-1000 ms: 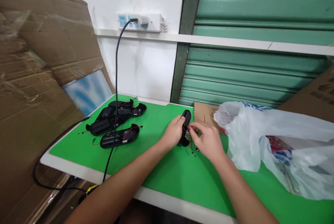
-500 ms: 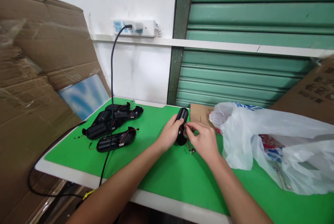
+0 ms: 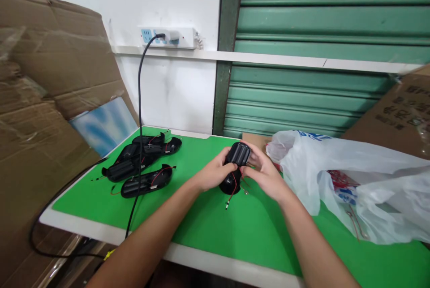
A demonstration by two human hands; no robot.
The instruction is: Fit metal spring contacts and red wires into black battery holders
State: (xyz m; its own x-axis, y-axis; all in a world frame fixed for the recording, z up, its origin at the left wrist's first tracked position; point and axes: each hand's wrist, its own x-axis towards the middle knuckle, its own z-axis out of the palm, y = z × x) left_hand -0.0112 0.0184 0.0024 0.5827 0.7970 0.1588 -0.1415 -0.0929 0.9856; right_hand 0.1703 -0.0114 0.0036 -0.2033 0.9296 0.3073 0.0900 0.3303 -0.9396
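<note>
left hand (image 3: 213,174) and right hand (image 3: 264,173) are both closed around one black plastic housing (image 3: 238,154), gripping it from opposite sides over the middle of the green tabletop (image 3: 208,232). each thumb presses near the narrow waist, while the other fingers wrap behind the edges, a hold that seems meant to keep the piece steady between the palms. its ribbed end points away from the person and the rounded glossy end toward them, probably so the red wire (image 3: 234,181) stays in sight and hangs free, its small connector (image 3: 227,204) dangling below. whether the housing touches the surface, i cannot tell. similar black housings (image 3: 124,169) lie grouped at the left, likely set aside to leave working room; a white plastic bag (image 3: 305,180) sits on the right, near the right hand, perhaps for easy reach.
</note>
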